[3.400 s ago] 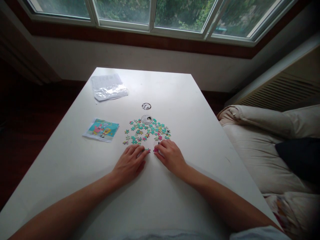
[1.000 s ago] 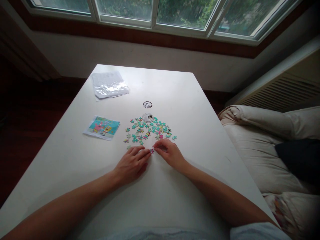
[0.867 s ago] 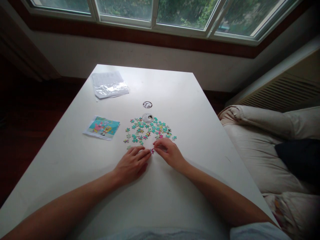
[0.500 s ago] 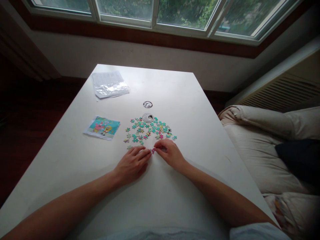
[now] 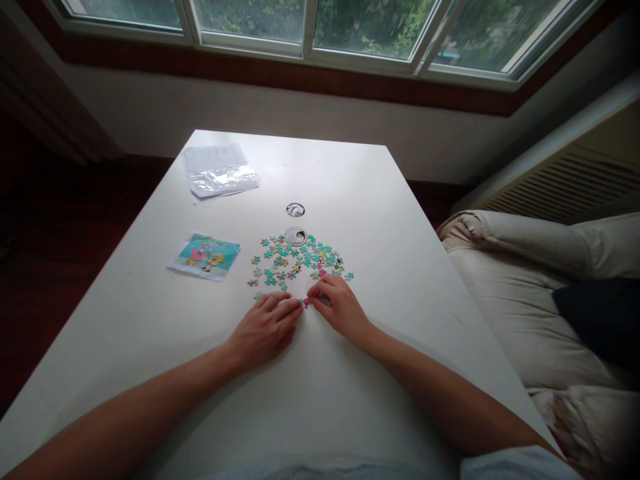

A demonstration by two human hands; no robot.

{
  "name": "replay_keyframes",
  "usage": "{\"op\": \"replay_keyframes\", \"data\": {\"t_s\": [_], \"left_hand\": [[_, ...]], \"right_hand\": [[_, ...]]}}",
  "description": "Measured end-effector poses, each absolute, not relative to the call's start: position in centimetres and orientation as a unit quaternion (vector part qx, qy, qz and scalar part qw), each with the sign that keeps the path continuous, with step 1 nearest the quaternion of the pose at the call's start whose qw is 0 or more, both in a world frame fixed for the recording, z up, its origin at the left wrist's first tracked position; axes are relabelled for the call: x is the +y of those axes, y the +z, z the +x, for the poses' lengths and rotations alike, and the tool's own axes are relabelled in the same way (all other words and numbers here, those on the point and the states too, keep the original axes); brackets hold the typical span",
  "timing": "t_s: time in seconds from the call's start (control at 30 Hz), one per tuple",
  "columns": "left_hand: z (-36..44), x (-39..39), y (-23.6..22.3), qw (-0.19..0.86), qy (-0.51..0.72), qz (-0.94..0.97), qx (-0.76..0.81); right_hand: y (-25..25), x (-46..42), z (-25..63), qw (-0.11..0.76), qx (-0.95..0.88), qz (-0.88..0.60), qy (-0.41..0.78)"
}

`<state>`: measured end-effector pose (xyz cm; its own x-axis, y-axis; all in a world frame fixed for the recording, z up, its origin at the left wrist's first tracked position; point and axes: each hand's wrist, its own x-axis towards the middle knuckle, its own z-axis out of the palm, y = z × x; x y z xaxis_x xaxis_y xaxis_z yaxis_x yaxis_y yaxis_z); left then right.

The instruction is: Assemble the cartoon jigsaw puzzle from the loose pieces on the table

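My left hand (image 5: 265, 327) rests on the white table, its fingertips closed on the left side of a small pink jigsaw puzzle piece (image 5: 305, 303). From the right, the thumb and fingers of my right hand (image 5: 341, 308) pinch at the same pink spot. The fingertips nearly meet there, and whether one piece or two lie between them is too small to make out. Just beyond my hands, loose jigsaw pieces (image 5: 271, 275) spread in an arc, mostly teal with some pink and yellow.
Left of the pieces lies a picture sheet (image 5: 207, 256) with cartoon figures. A clear plastic sleeve with papers (image 5: 220, 172) sits at the table's (image 5: 400, 373) far left. Two round inserts, a nearer disc (image 5: 296, 236) and a farther one (image 5: 295, 210), are mid-table. A sofa (image 5: 505, 300) stands at the right.
Since the earliest frame, the gap between my hands has narrowed and their pink pieces have come together. A teal piece now shows right of the pile. Lately only my right fingers have shifted slightly.
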<state>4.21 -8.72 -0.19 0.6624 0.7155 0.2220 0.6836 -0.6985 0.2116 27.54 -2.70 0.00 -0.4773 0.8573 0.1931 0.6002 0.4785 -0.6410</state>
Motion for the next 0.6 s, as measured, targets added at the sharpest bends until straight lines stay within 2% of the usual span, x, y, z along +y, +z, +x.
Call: {"op": "replay_keyframes", "data": {"t_s": [0.6], "left_hand": [[4.11, -8.50, -0.06, 0.043, 0.164, 0.907, 0.386]], "right_hand": [[-0.57, -2.24, 28.34, 0.273, -0.857, -0.388, 0.203]]}}
